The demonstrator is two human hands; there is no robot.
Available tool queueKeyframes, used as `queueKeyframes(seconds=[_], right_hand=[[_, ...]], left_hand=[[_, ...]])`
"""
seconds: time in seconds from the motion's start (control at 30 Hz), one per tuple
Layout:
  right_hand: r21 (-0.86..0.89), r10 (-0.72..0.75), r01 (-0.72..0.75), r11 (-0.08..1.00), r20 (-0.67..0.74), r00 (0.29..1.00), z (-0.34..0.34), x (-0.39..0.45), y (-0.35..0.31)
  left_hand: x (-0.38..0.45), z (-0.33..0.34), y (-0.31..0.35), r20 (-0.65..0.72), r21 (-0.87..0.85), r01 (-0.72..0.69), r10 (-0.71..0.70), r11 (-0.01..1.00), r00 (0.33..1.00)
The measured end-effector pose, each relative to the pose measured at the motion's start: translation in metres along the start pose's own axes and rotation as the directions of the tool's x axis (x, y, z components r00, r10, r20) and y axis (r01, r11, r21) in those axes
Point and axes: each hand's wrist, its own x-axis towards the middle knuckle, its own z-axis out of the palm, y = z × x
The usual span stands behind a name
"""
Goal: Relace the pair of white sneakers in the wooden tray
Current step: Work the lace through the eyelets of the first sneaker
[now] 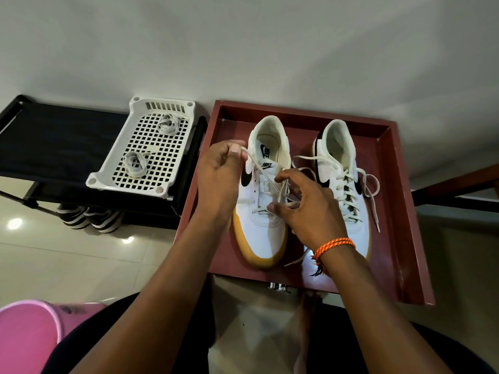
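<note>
Two white sneakers with gum soles stand side by side in the reddish wooden tray [399, 211], toes toward me. The left sneaker [259, 233] is only partly laced. My left hand [220, 176] pinches one end of its white lace [263, 174] and holds it up and to the left of the shoe. Over the eyelets, my right hand [305, 209], with an orange cord on the wrist, has its fingers curled round the lace. The right sneaker [343, 184] is laced to the top, with loose ends lying over its side.
A white perforated plastic basket [127, 179] with two coiled spare laces [135, 163] sits on a black shoe rack [54, 147] to the left. Striped shoes [89, 217] stand under the rack. A pink bin [27, 336] is at the lower left. A wall is right behind the tray.
</note>
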Motion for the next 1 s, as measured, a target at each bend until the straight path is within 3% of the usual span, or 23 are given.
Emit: queueKeyframes(seconds=[0.1,0.2,0.27,0.33,0.4,0.47,0.63,0.77,0.87,0.93,1.0], right_hand=[[-0.012,-0.001,0.001,1.0,-0.001,1.0,-0.002,-0.001,-0.002],[-0.007,-0.002,0.002,1.0,0.004,1.0,-0.003,-0.001,-0.003],[-0.012,-0.009,0.009,1.0,0.007,1.0,-0.003,-0.001,-0.003],[-0.01,-0.017,0.017,1.0,0.01,1.0,-0.003,-0.002,-0.004],[-0.008,-0.026,0.026,1.0,0.009,1.0,-0.003,-0.002,-0.004],[-0.011,-0.028,0.028,1.0,0.007,1.0,-0.003,-0.001,-0.003],[-0.05,-0.016,0.016,0.999,0.009,1.0,-0.004,-0.003,-0.005],[-0.06,-0.007,0.007,0.998,0.004,1.0,-0.006,-0.003,-0.008],[-0.052,0.008,-0.009,0.999,-0.002,1.0,-0.006,-0.002,-0.006],[-0.037,0.01,-0.01,0.999,0.002,1.0,-0.006,-0.003,-0.004],[-0.037,0.0,0.0,0.999,0.014,1.0,-0.005,-0.003,-0.003]], left_hand=[[-0.006,0.001,0.002,0.044,0.009,0.043,-0.043,0.999,0.998],[-0.006,0.001,-0.001,0.082,0.257,-0.103,0.085,0.961,0.993],[-0.013,0.005,-0.004,0.157,0.459,-0.249,0.198,0.853,0.968],[-0.021,0.008,-0.008,0.215,0.656,-0.351,0.28,0.668,0.936],[-0.025,0.009,-0.015,0.303,0.748,-0.385,0.239,0.54,0.923],[-0.027,0.01,-0.022,0.351,0.763,-0.361,0.127,0.536,0.928],[-0.026,0.013,-0.017,0.304,0.717,-0.311,0.122,0.624,0.945],[-0.011,0.007,-0.011,0.127,0.62,-0.179,0.127,0.764,0.984],[0.0,-0.002,0.004,-0.014,0.138,0.049,-0.047,0.989,0.999],[0.005,-0.012,0.018,-0.035,-0.154,0.16,-0.167,0.975,0.985],[0.01,-0.023,0.023,-0.034,-0.235,0.196,-0.21,0.952,0.977]])
